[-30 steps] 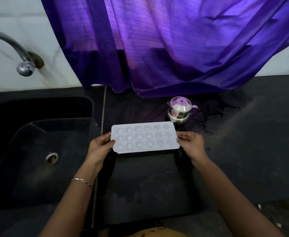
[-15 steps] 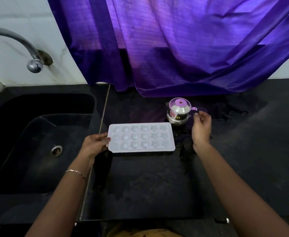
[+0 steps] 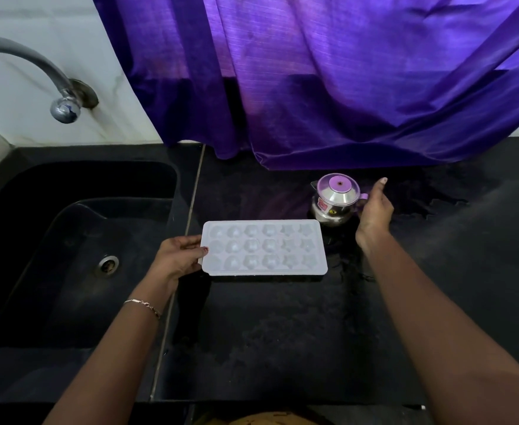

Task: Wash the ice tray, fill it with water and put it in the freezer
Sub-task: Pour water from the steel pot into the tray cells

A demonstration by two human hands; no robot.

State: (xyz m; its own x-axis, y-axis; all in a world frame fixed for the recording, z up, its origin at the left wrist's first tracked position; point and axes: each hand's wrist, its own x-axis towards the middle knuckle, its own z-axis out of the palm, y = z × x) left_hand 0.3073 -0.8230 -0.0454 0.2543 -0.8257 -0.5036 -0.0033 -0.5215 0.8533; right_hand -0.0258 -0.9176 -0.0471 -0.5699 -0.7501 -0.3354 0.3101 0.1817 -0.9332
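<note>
White ice tray (image 3: 264, 247), cavities up, long axis left-right

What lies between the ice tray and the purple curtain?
Head view: a small steel jug with purple lid, beside the ice tray's far right corner; otherwise bare black countertop.

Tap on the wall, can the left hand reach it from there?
Probably yes. Only the open sink lies between the left hand and the tap. But that hand grips the ice tray, so it would carry the tray along.
</note>
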